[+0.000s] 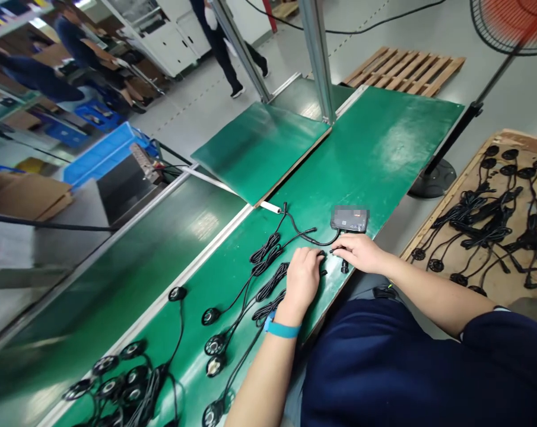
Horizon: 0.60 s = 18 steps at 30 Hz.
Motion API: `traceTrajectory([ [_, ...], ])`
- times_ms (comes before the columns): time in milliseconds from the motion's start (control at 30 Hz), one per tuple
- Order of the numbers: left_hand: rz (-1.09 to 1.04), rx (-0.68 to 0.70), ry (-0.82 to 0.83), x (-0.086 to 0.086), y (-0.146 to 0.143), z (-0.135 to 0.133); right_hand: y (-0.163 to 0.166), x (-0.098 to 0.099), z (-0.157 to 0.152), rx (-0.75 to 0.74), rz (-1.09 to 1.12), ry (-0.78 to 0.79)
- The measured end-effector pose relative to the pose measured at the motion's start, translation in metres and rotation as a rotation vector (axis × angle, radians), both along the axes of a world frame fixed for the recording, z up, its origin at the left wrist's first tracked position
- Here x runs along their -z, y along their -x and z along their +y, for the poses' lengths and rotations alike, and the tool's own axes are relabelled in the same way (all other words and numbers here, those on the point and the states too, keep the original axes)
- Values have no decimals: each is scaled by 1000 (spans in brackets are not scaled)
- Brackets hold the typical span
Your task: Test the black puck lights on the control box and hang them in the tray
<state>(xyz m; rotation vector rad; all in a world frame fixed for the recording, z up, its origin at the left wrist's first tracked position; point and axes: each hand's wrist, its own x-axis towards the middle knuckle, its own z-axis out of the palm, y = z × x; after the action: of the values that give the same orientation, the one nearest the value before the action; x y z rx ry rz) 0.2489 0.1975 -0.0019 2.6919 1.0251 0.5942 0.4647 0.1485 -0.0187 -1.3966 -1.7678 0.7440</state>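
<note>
My left hand (302, 276) lies on the green bench mat (375, 154), fingers curled over the ends of black cables. My right hand (358, 249) pinches a small black cable connector (334, 251) right beside it; the two hands nearly touch. A dark flat control box (349, 218) with a cable sits just beyond my right hand. Bundled black cables (268, 261) run left from my hands to round black puck-shaped parts (211, 316). A blue band (280, 329) is on my left wrist.
A pile of round parts with cables (121, 385) lies at the lower left by the conveyor belt (117, 267). A wooden tray of more cable sets (495, 219) stands at right, a fan stand (432, 178) behind it. A person (226, 47) walks far off; blue crates (103, 154) at left.
</note>
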Motion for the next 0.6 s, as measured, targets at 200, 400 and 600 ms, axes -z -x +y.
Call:
traceTrajectory([
  [200, -143, -22, 143, 8, 4, -13, 0, 0, -1, -7, 91, -56],
  [400, -71, -35, 118, 10, -5, -12, 1, 4, -1, -40, 50, -77],
  [600, 18, -46, 69, -1, -11, -14, 1, 7, -3, -30, -59, -109],
])
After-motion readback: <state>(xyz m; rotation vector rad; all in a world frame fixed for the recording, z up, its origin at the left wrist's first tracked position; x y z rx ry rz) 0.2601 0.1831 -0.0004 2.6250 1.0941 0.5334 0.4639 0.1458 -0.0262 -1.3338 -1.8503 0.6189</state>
